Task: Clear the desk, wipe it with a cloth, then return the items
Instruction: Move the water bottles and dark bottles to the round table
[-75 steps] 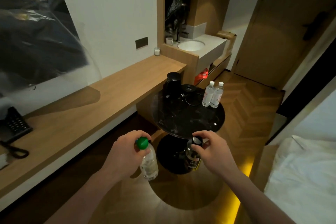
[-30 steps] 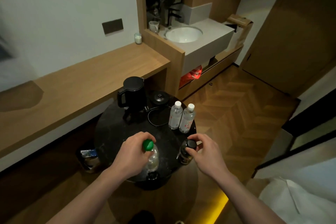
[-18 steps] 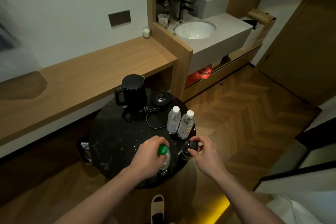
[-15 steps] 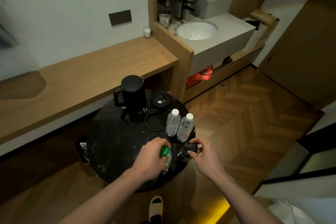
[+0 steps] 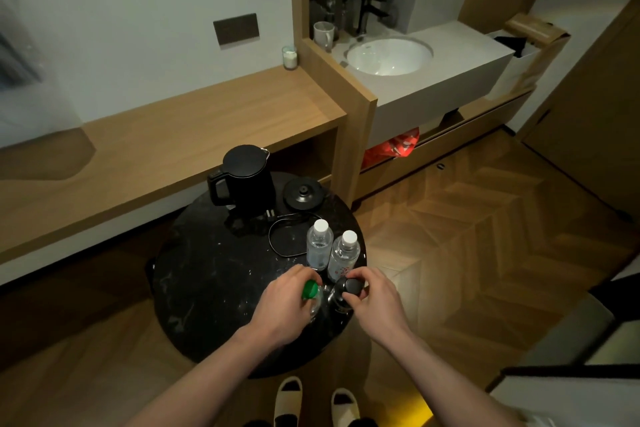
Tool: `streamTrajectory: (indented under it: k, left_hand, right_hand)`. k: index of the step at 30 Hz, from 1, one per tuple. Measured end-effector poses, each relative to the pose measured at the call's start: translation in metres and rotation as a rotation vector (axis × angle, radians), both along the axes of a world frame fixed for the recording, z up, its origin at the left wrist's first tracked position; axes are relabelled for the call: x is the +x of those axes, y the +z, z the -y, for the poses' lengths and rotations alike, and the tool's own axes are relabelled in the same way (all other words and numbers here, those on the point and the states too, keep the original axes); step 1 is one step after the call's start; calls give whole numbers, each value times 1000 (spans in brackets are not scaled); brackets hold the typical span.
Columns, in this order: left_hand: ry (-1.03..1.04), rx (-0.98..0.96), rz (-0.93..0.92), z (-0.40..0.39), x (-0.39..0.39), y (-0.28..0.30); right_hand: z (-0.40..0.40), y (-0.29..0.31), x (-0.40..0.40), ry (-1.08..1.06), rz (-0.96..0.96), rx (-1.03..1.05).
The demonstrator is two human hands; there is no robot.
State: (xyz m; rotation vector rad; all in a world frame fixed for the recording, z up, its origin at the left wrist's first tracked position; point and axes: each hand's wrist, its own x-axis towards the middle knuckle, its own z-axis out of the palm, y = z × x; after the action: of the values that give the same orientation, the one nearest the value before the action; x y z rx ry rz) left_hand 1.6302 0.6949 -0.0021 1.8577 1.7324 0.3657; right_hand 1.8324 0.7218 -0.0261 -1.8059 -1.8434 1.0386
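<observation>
Two hands, two bottles at the round table's near edge

The left hand (image 5: 282, 305) has its fingers clamped around a green-capped bottle (image 5: 310, 290); the right hand (image 5: 372, 298) pinches a black-capped bottle (image 5: 351, 288). Just beyond stand two white-capped bottles (image 5: 330, 251), then a black kettle (image 5: 247, 178) and its base (image 5: 303, 194) on the dark table (image 5: 207, 281).

The left hand (image 5: 282, 305) covered most of the green-capped bottle (image 5: 310, 291), so whether its base touched the round black table (image 5: 207, 288) could not be told. The right hand (image 5: 372, 298) hid the dark bottle (image 5: 348, 289) below its cap. The table's near edge lay behind both forearms. A dark blurred shape (image 5: 17, 55) was cut off at the left edge, as were the slippers (image 5: 311, 402) at the bottom.
</observation>
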Motion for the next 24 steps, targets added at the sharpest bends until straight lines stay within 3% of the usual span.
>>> streamTrajectory:
  k: [24]
  left_hand:
    - [601, 72, 156, 19, 59, -22]
  right_hand:
    - [-24, -46, 34, 202, -11, 41]
